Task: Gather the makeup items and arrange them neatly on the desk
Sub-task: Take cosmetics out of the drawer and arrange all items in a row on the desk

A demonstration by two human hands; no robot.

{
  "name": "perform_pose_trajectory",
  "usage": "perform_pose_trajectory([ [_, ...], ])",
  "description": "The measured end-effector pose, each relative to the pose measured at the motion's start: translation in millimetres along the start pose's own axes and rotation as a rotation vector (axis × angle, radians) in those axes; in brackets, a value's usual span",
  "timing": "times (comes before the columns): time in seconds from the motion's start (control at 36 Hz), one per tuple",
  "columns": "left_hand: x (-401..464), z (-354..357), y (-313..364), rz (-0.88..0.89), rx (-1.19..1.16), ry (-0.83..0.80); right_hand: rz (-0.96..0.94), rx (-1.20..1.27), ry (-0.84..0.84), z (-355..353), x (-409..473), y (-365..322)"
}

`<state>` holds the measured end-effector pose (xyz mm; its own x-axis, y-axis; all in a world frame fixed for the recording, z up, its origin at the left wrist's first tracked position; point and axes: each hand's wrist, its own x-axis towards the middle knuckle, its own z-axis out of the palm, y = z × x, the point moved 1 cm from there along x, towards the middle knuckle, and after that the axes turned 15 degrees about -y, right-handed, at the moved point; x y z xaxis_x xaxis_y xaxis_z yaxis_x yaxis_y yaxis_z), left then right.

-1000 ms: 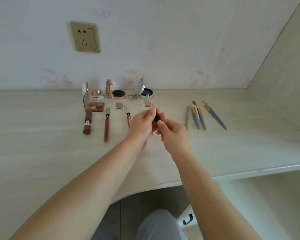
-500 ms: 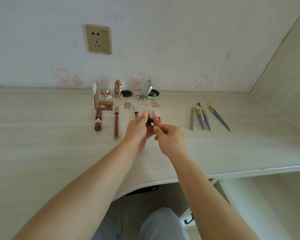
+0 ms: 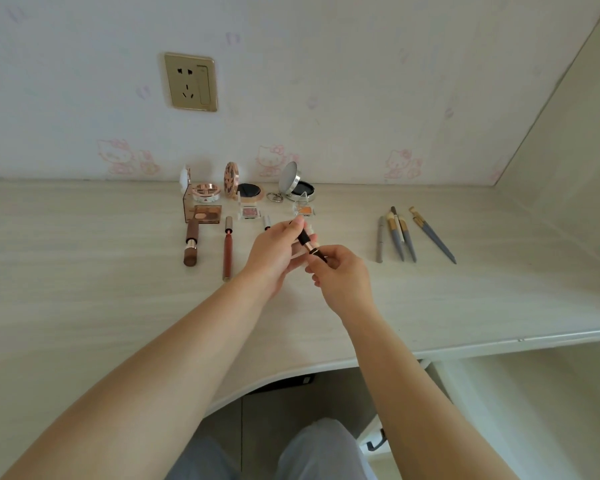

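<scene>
Fingers point(image 3: 297, 226) of my left hand point(image 3: 274, 254) and my right hand point(image 3: 340, 271) both pinched the black lipstick tube point(image 3: 307, 241) above the bench point(image 3: 84, 271), near the grey brushes point(image 3: 400, 237).

Pale wood-grain desk point(image 3: 84, 271) with makeup laid out in rows

At the back by the wall stand three open compacts point(image 3: 207, 190) point(image 3: 248, 191) point(image 3: 300, 187) and a key ring point(image 3: 275, 197); in front lie an eyeshadow palette point(image 3: 205, 213) and two small single shadows point(image 3: 249, 212) point(image 3: 305, 211). Nearer lie a brown lipstick point(image 3: 190, 242) and a red lip pencil point(image 3: 227, 249). Well apart to the right lie four grey-handled brushes point(image 3: 407, 237).
</scene>
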<state>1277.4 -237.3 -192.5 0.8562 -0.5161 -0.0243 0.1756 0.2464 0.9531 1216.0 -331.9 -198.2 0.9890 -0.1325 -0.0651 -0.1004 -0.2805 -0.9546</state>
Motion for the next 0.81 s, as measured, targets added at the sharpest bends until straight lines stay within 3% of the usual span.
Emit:
perform_pose_trajectory([
  [0.19, 26, 11, 3, -0.013, 0.165, 0.044, -0.033, -0.048, 0.067, -20, 9, -4],
  [0.36, 52, 19, 7, 0.053, 0.587, 0.071, 0.049, -0.208, 0.184, -36, 25, 4],
  [0.53, 92, 20, 10, 0.005, 0.936, -0.058, 0.171, -0.27, 0.266, -44, 47, 21],
  [0.81, 137, 15, -5, -0.158, 1.211, -0.209, 0.219, -0.444, 0.25, -52, 74, 43],
])
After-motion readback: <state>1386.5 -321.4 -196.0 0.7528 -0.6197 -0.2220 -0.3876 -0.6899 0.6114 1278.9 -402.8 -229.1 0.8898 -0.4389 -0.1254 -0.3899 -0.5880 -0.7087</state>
